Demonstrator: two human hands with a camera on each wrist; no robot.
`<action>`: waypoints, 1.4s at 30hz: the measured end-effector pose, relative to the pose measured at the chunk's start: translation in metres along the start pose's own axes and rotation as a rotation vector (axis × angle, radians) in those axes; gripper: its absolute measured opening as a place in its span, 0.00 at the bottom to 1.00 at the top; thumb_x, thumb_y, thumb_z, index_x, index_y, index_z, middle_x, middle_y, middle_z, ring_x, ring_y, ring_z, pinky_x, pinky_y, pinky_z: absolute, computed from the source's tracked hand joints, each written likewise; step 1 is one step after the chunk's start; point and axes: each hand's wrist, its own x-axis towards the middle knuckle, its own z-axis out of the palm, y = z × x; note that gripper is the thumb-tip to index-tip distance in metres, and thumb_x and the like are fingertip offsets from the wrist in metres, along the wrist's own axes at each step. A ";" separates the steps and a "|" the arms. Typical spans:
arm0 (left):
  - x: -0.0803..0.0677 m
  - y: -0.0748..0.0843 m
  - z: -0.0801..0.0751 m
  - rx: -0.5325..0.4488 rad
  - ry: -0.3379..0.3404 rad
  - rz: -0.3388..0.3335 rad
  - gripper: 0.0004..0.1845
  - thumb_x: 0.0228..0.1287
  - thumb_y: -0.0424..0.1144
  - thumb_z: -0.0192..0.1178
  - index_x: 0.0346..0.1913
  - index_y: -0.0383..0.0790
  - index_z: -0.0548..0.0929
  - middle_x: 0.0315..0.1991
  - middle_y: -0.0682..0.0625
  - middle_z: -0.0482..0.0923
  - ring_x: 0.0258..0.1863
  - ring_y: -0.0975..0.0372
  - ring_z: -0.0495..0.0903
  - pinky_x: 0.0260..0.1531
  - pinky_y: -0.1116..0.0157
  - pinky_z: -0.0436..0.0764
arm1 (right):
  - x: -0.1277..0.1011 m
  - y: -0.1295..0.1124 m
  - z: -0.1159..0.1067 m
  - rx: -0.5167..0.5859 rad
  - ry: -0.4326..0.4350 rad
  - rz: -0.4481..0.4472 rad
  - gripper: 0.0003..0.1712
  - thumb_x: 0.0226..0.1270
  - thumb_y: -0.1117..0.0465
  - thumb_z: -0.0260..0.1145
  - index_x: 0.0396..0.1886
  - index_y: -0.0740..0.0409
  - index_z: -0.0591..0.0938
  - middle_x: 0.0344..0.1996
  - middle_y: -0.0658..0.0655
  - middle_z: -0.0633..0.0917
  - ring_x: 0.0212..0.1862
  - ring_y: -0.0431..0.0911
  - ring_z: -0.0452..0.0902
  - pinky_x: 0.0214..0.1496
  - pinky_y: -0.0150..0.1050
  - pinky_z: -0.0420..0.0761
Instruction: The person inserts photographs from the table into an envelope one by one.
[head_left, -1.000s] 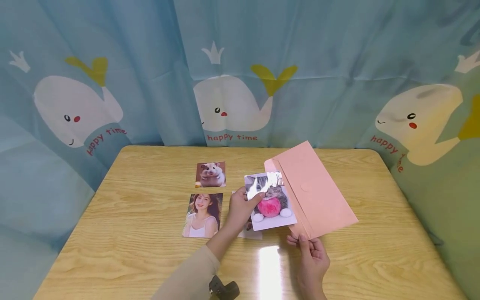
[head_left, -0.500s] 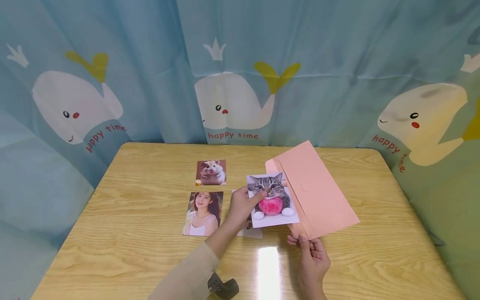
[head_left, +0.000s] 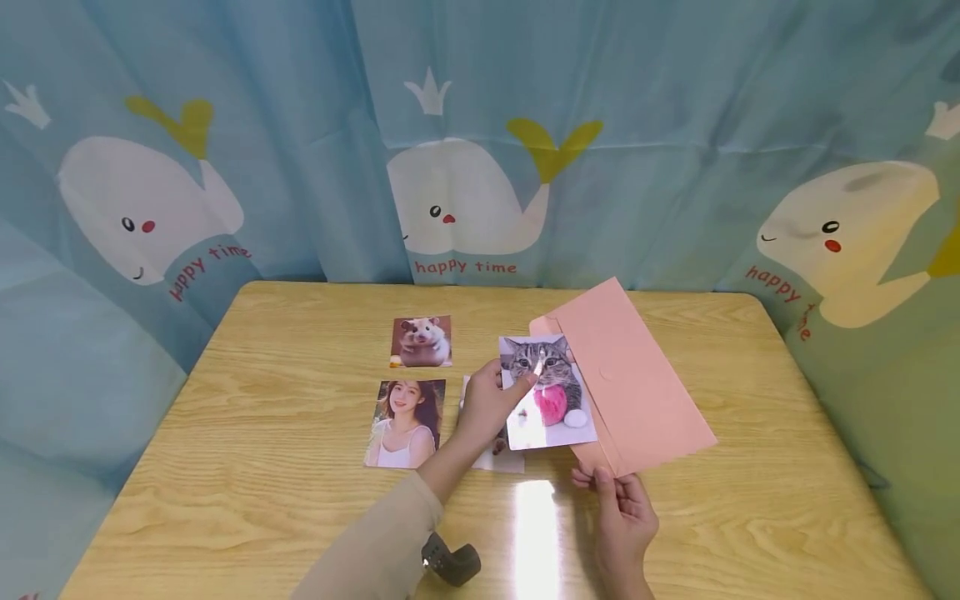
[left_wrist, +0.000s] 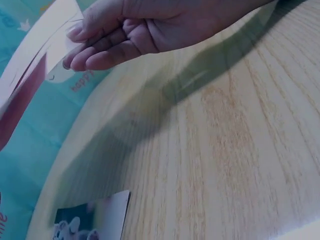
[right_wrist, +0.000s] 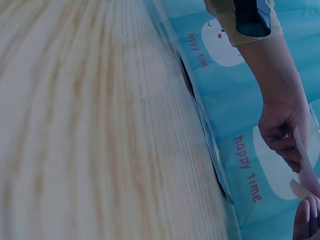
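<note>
In the head view my left hand (head_left: 491,404) pinches a cat photo (head_left: 551,404), with the thumb on its face and the fingers behind it. The photo overlaps the left edge of a pink envelope (head_left: 637,379); whether any of it is inside, I cannot tell. My right hand (head_left: 626,521) holds the envelope's bottom corner between thumb and fingers. The left wrist view shows the right hand (left_wrist: 145,30) at the envelope's edge (left_wrist: 25,90). The left hand (right_wrist: 285,125) and the photo's thin edge (right_wrist: 304,155) appear in the right wrist view.
On the wooden table (head_left: 262,467) lie a hamster photo (head_left: 422,342) and a woman's portrait photo (head_left: 405,423). Another photo (head_left: 498,461) is partly hidden under the left hand. A blue whale-print curtain (head_left: 315,192) hangs behind.
The cat photo has shifted slightly up and to the right with my left hand, and glare now falls on its lower left. The envelope and right hand stay nearly in place.
</note>
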 end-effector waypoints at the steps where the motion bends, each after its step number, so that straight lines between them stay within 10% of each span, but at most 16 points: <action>1: 0.000 0.000 0.001 0.003 0.009 0.016 0.16 0.58 0.48 0.66 0.31 0.39 0.75 0.14 0.57 0.60 0.13 0.67 0.58 0.13 0.71 0.60 | 0.000 0.000 0.000 -0.001 -0.002 -0.002 0.09 0.62 0.87 0.46 0.33 0.84 0.74 0.30 0.64 0.87 0.31 0.49 0.86 0.36 0.37 0.84; 13: -0.006 0.004 0.025 -0.118 0.080 0.085 0.14 0.60 0.42 0.64 0.35 0.32 0.76 0.14 0.57 0.60 0.11 0.69 0.57 0.11 0.73 0.60 | 0.000 0.000 0.000 -0.008 -0.009 -0.001 0.08 0.62 0.87 0.45 0.31 0.84 0.72 0.32 0.65 0.87 0.32 0.49 0.86 0.37 0.37 0.84; 22: -0.011 0.017 0.026 -0.214 -0.165 0.021 0.11 0.69 0.31 0.47 0.26 0.37 0.65 0.13 0.56 0.54 0.11 0.68 0.52 0.11 0.73 0.53 | -0.001 -0.002 -0.001 -0.142 0.106 0.117 0.10 0.66 0.80 0.51 0.35 0.68 0.77 0.30 0.56 0.88 0.30 0.45 0.86 0.37 0.37 0.83; 29: -0.010 0.021 0.024 -0.356 -0.216 -0.038 0.15 0.71 0.31 0.46 0.51 0.22 0.74 0.33 0.31 0.82 0.22 0.66 0.79 0.26 0.68 0.82 | -0.001 -0.002 0.000 -0.045 0.033 0.146 0.11 0.63 0.83 0.51 0.40 0.74 0.76 0.33 0.62 0.87 0.33 0.47 0.86 0.40 0.37 0.83; 42: -0.003 0.016 0.029 -0.162 -0.139 -0.049 0.16 0.62 0.45 0.63 0.39 0.32 0.85 0.30 0.42 0.86 0.13 0.66 0.76 0.26 0.51 0.83 | -0.002 -0.002 0.000 -0.100 -0.007 0.211 0.07 0.65 0.80 0.53 0.38 0.74 0.77 0.34 0.63 0.87 0.33 0.47 0.86 0.40 0.37 0.82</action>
